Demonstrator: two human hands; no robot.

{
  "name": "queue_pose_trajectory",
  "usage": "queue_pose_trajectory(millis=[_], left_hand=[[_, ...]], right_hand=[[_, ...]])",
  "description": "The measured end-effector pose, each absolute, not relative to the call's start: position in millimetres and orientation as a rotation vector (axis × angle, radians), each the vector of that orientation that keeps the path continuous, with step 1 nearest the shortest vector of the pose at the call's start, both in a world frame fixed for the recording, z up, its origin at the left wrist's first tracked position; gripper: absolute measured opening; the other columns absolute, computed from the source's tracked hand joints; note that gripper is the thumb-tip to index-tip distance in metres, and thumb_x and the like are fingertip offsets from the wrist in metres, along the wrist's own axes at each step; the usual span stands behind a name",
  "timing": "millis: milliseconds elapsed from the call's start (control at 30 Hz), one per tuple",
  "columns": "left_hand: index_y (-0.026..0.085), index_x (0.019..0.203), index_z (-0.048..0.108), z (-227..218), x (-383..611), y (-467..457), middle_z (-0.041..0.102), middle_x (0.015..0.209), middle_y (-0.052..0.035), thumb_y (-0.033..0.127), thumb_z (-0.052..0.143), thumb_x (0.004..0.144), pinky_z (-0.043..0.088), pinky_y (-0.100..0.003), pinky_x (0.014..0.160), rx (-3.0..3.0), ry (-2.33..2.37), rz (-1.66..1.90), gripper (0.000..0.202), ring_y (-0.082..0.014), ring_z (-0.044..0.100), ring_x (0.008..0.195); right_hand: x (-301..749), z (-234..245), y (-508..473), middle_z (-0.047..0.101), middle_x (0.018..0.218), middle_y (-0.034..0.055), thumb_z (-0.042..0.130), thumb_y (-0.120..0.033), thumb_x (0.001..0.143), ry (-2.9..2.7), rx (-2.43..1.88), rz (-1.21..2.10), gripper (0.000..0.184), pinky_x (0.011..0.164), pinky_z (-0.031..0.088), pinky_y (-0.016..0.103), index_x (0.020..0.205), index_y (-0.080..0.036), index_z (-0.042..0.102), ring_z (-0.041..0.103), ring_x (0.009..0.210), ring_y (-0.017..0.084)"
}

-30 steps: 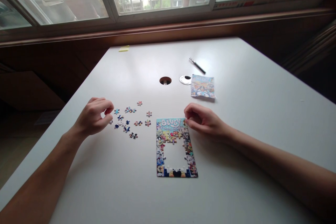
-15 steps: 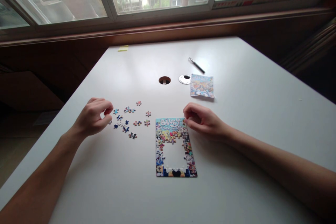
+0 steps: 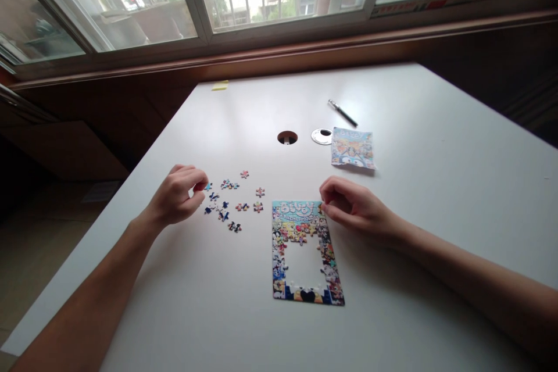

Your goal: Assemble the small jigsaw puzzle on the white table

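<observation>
A partly assembled jigsaw puzzle [image 3: 300,209] with a "Bluey" title lies flat on the table. Its border and upper rows are joined around an open middle where the white surface shows. My right hand [image 3: 355,206] rests at the puzzle's top right corner, thumb and forefinger closed there; whether a piece is between them is hidden. Left of the puzzle, several loose jigsaw pieces [image 3: 234,226] are scattered in small clumps. Beside their left edge is my left hand [image 3: 178,195], its fingers curled and the thumb close to the forefinger. Anything in that pinch is too small to make out.
Beyond my right hand lie a crumpled printed packet [image 3: 353,148], a round metal cover [image 3: 321,136] and a dark pen [image 3: 343,113]. A cable hole [image 3: 287,138] opens in the white table [image 3: 218,314]. Yellow tape [image 3: 220,85] marks the far edge, below the window.
The camera view has turned, shifting everything to the right in the picture. My left hand has edged slightly closer to the loose pieces. My right hand stays at the puzzle's corner.
</observation>
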State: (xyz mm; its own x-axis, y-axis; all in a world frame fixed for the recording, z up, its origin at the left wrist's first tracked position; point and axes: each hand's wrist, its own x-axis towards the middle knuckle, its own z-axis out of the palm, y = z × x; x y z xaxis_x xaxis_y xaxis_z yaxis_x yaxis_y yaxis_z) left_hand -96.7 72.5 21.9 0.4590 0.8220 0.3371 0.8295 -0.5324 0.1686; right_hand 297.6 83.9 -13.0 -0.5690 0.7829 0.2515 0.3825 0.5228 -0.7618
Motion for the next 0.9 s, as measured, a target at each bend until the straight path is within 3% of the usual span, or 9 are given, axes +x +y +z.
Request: queue_pose_trajectory(millis=[200, 367, 633, 900], left_hand=[[0.019, 0.072, 0.047, 18, -85, 70, 0.052, 0.068, 0.0003, 0.008, 0.049, 0.076, 0.041, -0.036, 0.078, -2.674, -1.437, -0.642, 0.012, -0.0169, 0.049, 0.068], [0.020, 0.090, 0.061, 8, -49, 58, 0.068, 0.094, -0.0037, 0.015, 0.057, 0.085, 0.044, -0.038, 0.088, -2.775, -1.308, -0.675, 0.008, -0.0219, 0.058, 0.096], [0.026, 0.104, 0.068, -5, -21, 62, 0.072, 0.111, 0.0016, 0.020, 0.060, 0.093, 0.042, -0.040, 0.097, -2.714, -1.304, -0.761, 0.015, -0.0219, 0.058, 0.115], [0.029, 0.095, 0.072, -11, -15, 71, 0.075, 0.100, 0.0049, 0.024, 0.062, 0.094, 0.042, -0.037, 0.092, -2.731, -1.316, -0.767, 0.011, -0.0165, 0.067, 0.095]], right_hand=[[298, -14, 84, 0.047, 0.079, 0.0001, 0.057, -0.015, 0.084, -2.185, -0.943, 0.894, 0.010, 0.059, 0.033, 0.029, 0.083, -0.021, 0.049, 0.038, 0.066, 0.014], [297, -15, 84, 0.048, 0.079, 0.0001, 0.057, -0.013, 0.083, -2.186, -0.948, 0.892, 0.011, 0.060, 0.033, 0.029, 0.084, -0.021, 0.049, 0.038, 0.066, 0.014], [292, -11, 84, 0.049, 0.080, 0.0009, 0.055, -0.014, 0.083, -2.213, -0.924, 0.842, 0.009, 0.062, 0.035, 0.029, 0.082, -0.020, 0.049, 0.041, 0.068, 0.014], [291, -12, 83, 0.049, 0.080, 0.0003, 0.056, -0.013, 0.082, -2.212, -0.891, 0.811, 0.010, 0.062, 0.035, 0.028, 0.082, -0.020, 0.048, 0.041, 0.069, 0.013]])
